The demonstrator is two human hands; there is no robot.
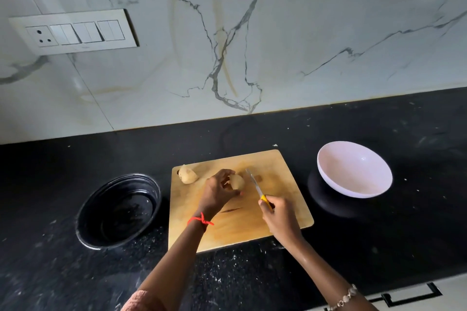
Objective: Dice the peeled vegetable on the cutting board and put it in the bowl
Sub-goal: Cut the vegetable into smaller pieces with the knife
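A wooden cutting board [283,209] lies on the black counter. My left hand [218,194] grips a pale peeled potato piece [237,181] near the board's middle. A second potato piece [187,174] rests at the board's far left corner. My right hand [278,214] holds a knife [255,184] by its yellow handle, blade pointing away, just right of the held piece and apart from it. A white bowl [353,169] with nothing in it stands to the right of the board.
A black bowl [118,209] sits left of the board. The marble wall with a switch panel [73,31] rises behind the black counter [252,283]. A drawer handle [409,296] shows at the lower right, below the counter's front edge.
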